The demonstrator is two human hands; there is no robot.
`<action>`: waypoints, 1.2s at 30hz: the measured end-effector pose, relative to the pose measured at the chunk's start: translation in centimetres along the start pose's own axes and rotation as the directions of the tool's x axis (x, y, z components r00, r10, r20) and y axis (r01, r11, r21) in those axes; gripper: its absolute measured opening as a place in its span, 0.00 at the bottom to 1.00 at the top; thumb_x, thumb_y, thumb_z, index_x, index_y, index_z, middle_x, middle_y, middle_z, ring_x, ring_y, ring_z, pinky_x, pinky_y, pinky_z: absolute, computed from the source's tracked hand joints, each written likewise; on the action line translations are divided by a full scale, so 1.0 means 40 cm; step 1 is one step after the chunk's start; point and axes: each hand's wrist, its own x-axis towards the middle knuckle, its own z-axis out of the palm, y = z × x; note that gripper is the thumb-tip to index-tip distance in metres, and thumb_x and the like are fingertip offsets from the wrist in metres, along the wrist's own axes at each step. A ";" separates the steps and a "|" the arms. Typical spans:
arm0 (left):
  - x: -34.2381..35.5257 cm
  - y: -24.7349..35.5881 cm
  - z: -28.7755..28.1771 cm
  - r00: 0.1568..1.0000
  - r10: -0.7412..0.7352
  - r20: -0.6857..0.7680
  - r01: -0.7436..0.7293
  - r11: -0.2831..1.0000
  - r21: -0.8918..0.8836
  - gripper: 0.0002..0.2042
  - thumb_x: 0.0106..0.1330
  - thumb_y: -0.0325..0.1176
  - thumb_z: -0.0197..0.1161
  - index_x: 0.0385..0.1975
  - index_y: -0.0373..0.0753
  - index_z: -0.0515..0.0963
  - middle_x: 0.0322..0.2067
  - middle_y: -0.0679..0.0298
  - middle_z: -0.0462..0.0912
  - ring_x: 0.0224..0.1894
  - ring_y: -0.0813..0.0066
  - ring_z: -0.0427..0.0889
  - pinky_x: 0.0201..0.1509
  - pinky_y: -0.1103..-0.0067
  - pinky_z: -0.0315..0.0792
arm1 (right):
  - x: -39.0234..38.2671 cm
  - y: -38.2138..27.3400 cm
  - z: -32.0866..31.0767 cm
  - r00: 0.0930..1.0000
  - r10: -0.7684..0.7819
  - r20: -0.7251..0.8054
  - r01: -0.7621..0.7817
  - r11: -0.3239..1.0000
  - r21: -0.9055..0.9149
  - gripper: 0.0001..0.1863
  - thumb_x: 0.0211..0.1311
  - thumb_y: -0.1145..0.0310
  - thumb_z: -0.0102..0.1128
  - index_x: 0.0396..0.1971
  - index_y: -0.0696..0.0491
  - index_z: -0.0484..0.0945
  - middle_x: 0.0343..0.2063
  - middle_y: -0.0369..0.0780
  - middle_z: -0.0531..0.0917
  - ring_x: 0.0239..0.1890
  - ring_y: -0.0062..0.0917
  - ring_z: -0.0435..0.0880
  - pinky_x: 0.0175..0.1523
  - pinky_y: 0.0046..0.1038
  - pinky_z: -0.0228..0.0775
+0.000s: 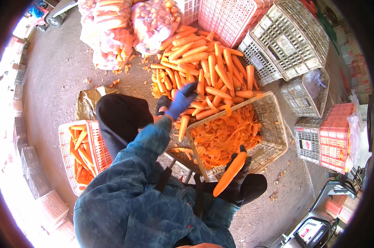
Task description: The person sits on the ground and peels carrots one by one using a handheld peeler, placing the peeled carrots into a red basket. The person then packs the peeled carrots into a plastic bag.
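Note:
My left hand, in a blue glove with dark fingertips, reaches over the near edge of a big pile of carrots. Its fingers are stretched out and apart, with nothing seen in them. My right hand, in a dark glove, is closed around a large carrot held at a slant. Beside that hand a flat brownish piece sticks out; I cannot tell its kind. Below lies a worn crate holding a heap of orange carrot peelings.
At my left stands a red-and-white crate with carrots. Clear bags of carrots are behind the pile. Stacked plastic crates rise at the far right, and a machine with a black handle is at the near right.

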 end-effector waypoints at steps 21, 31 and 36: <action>0.419 -0.556 -0.100 0.769 -0.359 -0.528 0.595 0.702 0.391 0.21 0.56 0.34 0.70 0.49 0.33 0.79 0.40 0.55 0.87 0.42 0.68 0.86 0.47 0.73 0.77 | 0.212 0.099 -0.020 0.951 0.161 -0.265 -0.102 0.970 0.222 0.39 0.66 0.39 0.55 0.67 0.51 0.64 0.38 0.37 0.79 0.34 0.21 0.77 0.36 0.22 0.73; 0.381 -0.492 0.076 0.884 -0.269 -0.383 0.198 0.956 -0.215 0.17 0.63 0.27 0.63 0.52 0.35 0.77 0.44 0.62 0.82 0.39 0.73 0.81 0.42 0.80 0.75 | 0.187 0.106 -0.002 0.949 0.153 -0.275 -0.065 0.950 0.304 0.39 0.65 0.40 0.56 0.68 0.49 0.63 0.39 0.38 0.80 0.34 0.22 0.78 0.35 0.23 0.74; 0.444 -0.459 0.212 0.998 -0.031 -0.055 0.063 0.537 0.841 0.30 0.57 0.43 0.69 0.59 0.38 0.70 0.51 0.48 0.76 0.53 0.46 0.77 0.55 0.58 0.73 | 0.189 0.099 0.015 0.943 0.174 -0.283 -0.074 0.941 0.330 0.39 0.65 0.41 0.57 0.68 0.49 0.62 0.39 0.38 0.80 0.34 0.22 0.79 0.35 0.23 0.74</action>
